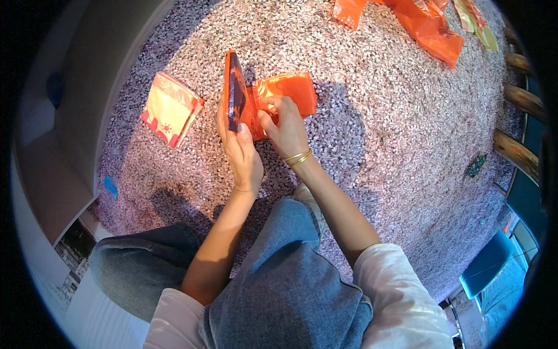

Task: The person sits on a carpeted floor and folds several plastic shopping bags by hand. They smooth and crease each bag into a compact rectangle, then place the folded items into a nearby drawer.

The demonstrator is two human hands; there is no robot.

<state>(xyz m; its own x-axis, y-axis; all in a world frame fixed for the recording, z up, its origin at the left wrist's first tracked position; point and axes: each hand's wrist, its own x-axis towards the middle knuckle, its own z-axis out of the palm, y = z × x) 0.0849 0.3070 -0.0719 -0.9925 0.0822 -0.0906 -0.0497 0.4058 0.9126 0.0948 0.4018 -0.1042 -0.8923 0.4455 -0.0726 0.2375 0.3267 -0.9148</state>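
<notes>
My left hand grips a thin, flat, dark blue-purple panel, tilted up on its edge, with the thumb on its near end. Orange plastic film lies along the panel's left edge and spreads from its right side. At that film, the bent fingers and thumb of my right hand hold the orange plastic bag, which is folded into a flat rectangle on the carpet. My fingers hide part of where the panel and bag meet. To the left lies a folded cream plastic bag with red-pink print.
The speckled shaggy carpet spreads around me. More orange plastic bags and a yellowish bag lie at the far right. Wooden rungs line the right side. A pale furniture side stands left, near a small blue piece.
</notes>
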